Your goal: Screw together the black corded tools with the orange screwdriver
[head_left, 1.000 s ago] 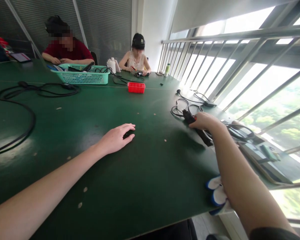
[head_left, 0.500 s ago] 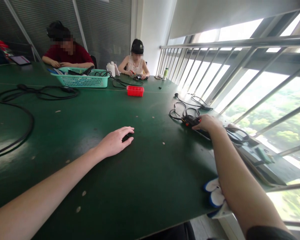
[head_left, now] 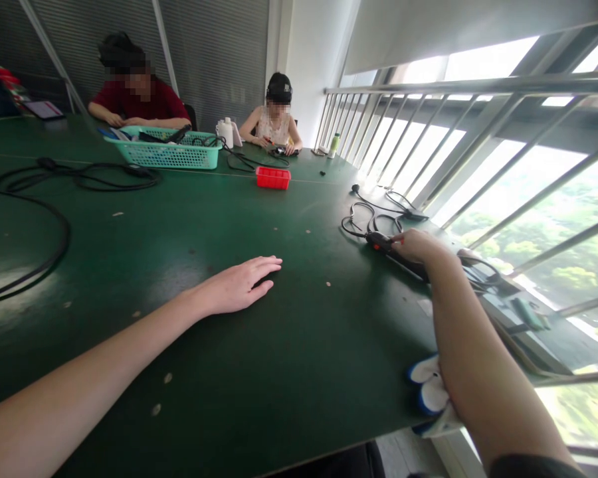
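Note:
My left hand (head_left: 244, 284) lies palm down on the green table (head_left: 289, 358). Its fingers are stretched out and the thumb stands apart, with nothing seen in it. On the right, my right hand (head_left: 418, 247) reaches over a long black power strip (head_left: 379, 241) with an orange switch at its far end. The fingers are bent together around a small dark item with a bit of red, too small and too covered to name. A black cable (head_left: 351, 227) loops beyond the strip.
A red divided box (head_left: 273, 178) and a turquoise basket (head_left: 174, 156) of tools stand farther back. Black cable (head_left: 67, 232) curls at left. Two people sit across the table. White-and-blue gloves or shoes (head_left: 431, 392) lie by the right edge, near metal railings (head_left: 458, 86).
My left hand has slid slightly right and its fingers have straightened. My right hand has drawn back a little along the power strip, whose orange switch end now shows more clearly.

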`<state>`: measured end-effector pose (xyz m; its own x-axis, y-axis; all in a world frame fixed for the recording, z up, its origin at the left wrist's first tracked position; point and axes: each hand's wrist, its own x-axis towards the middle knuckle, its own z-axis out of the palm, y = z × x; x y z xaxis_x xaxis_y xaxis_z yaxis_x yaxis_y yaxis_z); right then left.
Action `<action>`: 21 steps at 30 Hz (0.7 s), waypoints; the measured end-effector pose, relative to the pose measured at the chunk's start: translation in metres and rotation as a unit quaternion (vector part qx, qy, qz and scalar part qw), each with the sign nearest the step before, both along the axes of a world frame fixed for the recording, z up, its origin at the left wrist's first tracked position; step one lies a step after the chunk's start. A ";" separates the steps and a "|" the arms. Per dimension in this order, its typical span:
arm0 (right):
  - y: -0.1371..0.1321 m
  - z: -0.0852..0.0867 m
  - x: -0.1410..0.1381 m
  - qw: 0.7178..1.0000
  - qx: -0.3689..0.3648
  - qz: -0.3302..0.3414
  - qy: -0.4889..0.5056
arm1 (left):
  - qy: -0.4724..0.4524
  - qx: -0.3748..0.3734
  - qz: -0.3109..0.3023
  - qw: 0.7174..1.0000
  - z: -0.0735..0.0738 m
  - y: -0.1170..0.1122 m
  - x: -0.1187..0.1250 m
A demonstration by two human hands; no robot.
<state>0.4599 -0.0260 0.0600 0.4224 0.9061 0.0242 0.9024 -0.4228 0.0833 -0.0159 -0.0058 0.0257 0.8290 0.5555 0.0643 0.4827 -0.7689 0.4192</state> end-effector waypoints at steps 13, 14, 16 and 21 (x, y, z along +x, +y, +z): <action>0.007 -0.014 -0.148 0.964 0.060 0.258 0.000 | -0.114 -0.056 -0.097 0.987 0.001 -0.038 0.029; 0.006 -0.018 -0.164 0.953 0.075 0.292 0.012 | -0.140 -0.043 -0.085 0.986 0.001 -0.036 0.029; 0.004 -0.026 -0.192 0.907 0.132 0.393 0.077 | -0.190 0.011 -0.044 0.981 0.000 -0.027 0.026; -0.006 -0.032 -0.226 0.837 0.158 0.507 0.130 | -0.219 0.118 0.078 0.965 -0.007 0.003 0.010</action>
